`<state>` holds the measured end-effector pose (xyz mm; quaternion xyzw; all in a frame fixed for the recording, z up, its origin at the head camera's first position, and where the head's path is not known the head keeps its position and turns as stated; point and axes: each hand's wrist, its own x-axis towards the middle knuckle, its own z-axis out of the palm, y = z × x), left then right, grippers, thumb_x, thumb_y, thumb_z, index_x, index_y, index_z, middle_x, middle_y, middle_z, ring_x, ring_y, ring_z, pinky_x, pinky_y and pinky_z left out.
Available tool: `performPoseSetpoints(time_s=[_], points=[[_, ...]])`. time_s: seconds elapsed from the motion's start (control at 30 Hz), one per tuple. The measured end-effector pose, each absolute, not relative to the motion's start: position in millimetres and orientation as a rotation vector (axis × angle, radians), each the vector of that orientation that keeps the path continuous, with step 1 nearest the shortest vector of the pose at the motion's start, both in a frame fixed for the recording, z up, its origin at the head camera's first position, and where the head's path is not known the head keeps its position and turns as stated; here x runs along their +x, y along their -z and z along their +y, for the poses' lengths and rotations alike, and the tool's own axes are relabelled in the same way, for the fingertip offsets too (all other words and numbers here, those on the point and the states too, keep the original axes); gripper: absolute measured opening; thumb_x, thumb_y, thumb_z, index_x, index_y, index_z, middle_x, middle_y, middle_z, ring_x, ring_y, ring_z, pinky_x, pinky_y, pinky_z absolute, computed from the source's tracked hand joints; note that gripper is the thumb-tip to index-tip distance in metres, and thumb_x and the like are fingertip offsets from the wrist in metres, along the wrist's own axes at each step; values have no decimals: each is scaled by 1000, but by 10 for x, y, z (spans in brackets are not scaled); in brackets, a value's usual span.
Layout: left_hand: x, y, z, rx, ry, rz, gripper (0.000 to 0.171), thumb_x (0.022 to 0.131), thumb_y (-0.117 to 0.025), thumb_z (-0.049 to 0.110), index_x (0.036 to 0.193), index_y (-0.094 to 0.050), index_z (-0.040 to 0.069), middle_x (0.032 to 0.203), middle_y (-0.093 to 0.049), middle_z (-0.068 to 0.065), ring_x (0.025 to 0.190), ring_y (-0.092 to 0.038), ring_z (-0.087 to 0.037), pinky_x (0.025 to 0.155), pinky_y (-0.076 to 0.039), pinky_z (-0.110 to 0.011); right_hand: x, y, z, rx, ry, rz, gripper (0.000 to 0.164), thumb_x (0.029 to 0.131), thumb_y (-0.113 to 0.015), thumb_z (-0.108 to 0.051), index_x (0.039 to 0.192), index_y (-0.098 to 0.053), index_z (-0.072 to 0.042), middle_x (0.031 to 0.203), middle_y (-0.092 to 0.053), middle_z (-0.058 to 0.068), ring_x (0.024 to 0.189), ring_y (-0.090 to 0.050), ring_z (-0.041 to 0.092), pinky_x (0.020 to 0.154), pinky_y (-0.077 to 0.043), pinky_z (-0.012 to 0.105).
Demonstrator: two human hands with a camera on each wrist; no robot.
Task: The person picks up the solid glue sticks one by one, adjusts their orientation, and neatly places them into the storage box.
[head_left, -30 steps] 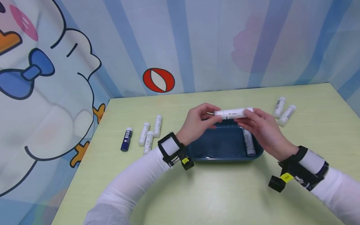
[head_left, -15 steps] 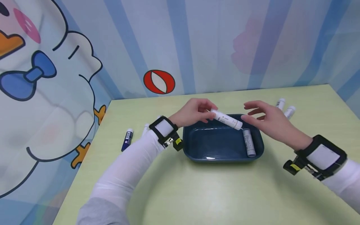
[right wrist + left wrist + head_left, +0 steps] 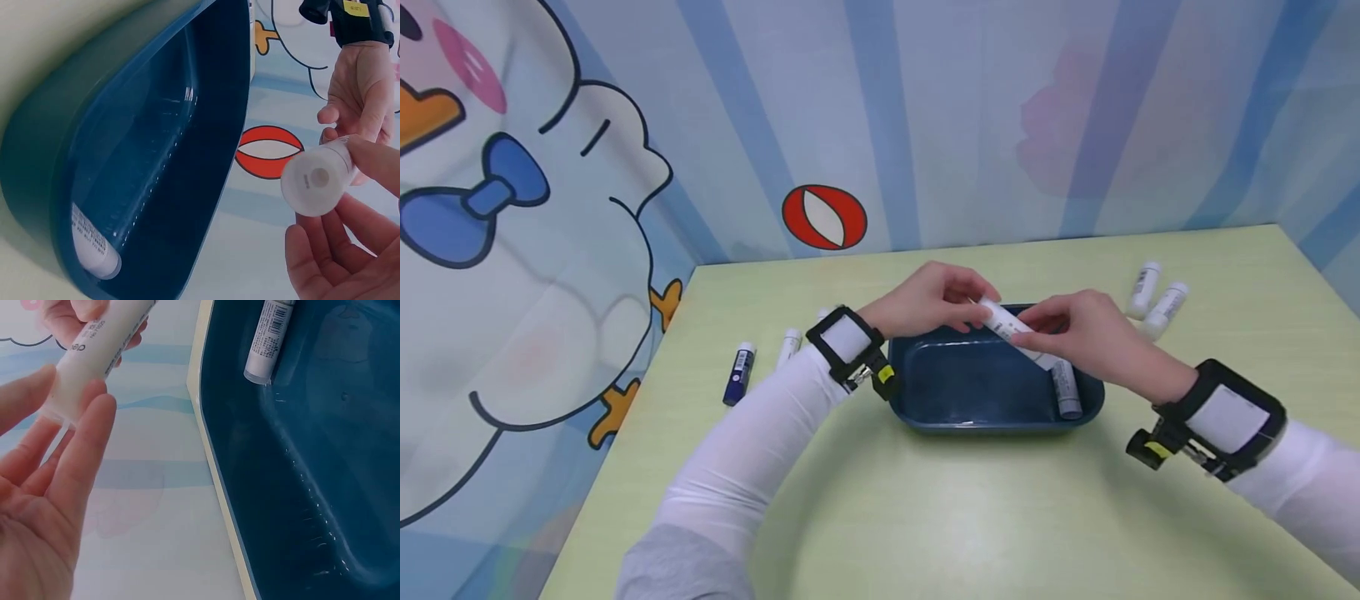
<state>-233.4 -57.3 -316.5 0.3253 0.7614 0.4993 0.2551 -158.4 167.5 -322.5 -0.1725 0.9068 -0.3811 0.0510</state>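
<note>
Head, tube [image 3: 1002, 322] between left grip [image 3: 928, 298], right grip [image 3: 1093, 337]

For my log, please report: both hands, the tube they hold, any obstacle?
Left hand and right hand both hold tube. Tube tilted, not touching tray. Second tube lies inside tray; no obstacle seen.

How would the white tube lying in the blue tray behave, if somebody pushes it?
The white tube would probably roll sideways, since its body looks round. The raised walls of the tray would likely keep it inside. Its straight outline suggests a rather stiff shell; its weight cannot be judged from here.
</note>
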Motion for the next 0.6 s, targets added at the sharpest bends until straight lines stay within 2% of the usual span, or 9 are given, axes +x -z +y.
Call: performPoseSetpoints(time_s=[0.3,0.4,0.6], points=[[-2321,3191,-558,897,-1335,2069,32,94,-63,6,125,-61,-2,108,-66,-12,89,-66,-22,82,-54,-36,-1622,3218,1633,-542,1130,2712,27,87,-75,-22,99,-73,1,79,-69,1,68,-59,15,59,-49,29],[-2328,3203,-588,925,-1299,2139,37,95,-64,10,131,-58,1,114,-65,-11,93,-65,-21,80,-55,-32,-1629,3223,1638,-535,1130,2721,26,87,-75,-22,98,-72,2,78,-68,2,67,-58,16,58,-49,28],[-2306,3187,-821,1002,-1125,2495,44,94,-67,24,135,-58,11,121,-65,-4,99,-62,-11,82,-51,-24,-1627,3230,1683,-492,1115,2750,29,88,-74,-23,101,-71,3,83,-68,4,72,-59,18,62,-49,31]])
